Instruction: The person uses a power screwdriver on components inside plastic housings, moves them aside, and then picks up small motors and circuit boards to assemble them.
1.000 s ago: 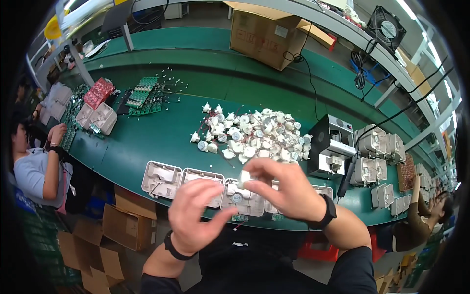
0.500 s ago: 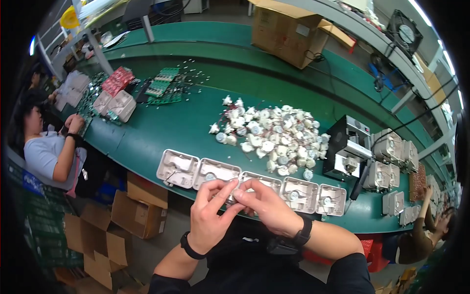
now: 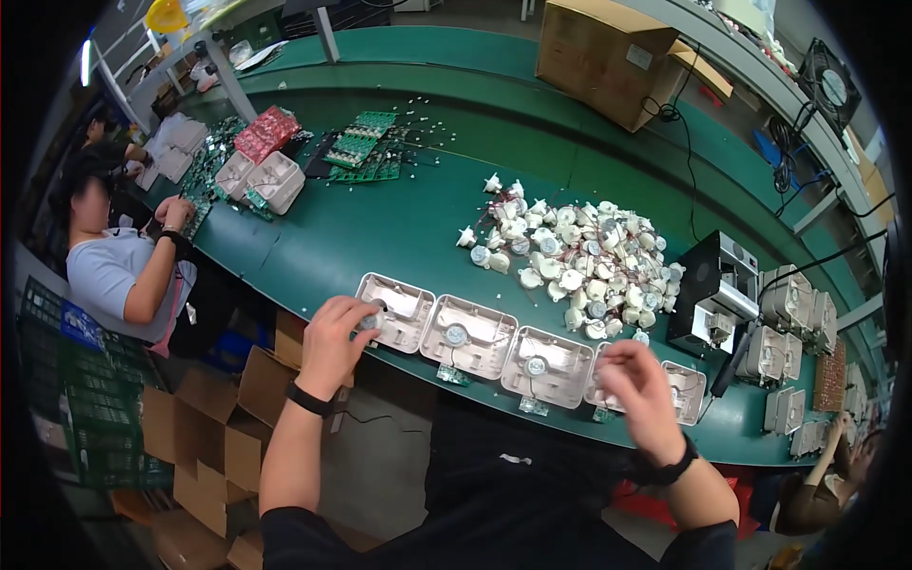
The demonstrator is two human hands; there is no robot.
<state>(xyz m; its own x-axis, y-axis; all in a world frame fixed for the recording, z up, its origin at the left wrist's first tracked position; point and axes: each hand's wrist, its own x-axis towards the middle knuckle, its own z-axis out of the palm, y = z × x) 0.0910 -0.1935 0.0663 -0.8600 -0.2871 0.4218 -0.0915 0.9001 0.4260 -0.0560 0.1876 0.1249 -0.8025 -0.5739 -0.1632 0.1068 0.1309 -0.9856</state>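
Observation:
Along the near bench edge stands a row of several light-grey plastic housings [image 3: 472,357]. My left hand [image 3: 328,344] is at the leftmost housing [image 3: 404,309]. Its thumb and fingers pinch a small round silver disc part [image 3: 372,315] at that housing's left end. Other housings hold a similar silver disc [image 3: 456,335] with thin wires, and small green circuit boards [image 3: 534,407] stick out on their near side. My right hand [image 3: 638,388], smeared by motion, hovers above the fourth housing with its fingers bent; whether it holds anything is not visible.
A heap of white round parts with wires [image 3: 589,261] lies beyond the row. To its right are a black bench machine [image 3: 708,294] and stacked housings [image 3: 788,299]. Green boards [image 3: 366,147] lie far left. A co-worker [image 3: 128,271] sits left; open cartons [image 3: 214,442] stand below.
My hands were together over the row's middle, fingers around a small part. They have separated: the left went to the leftmost housing with the disc, the right moved rightward. The view has shifted.

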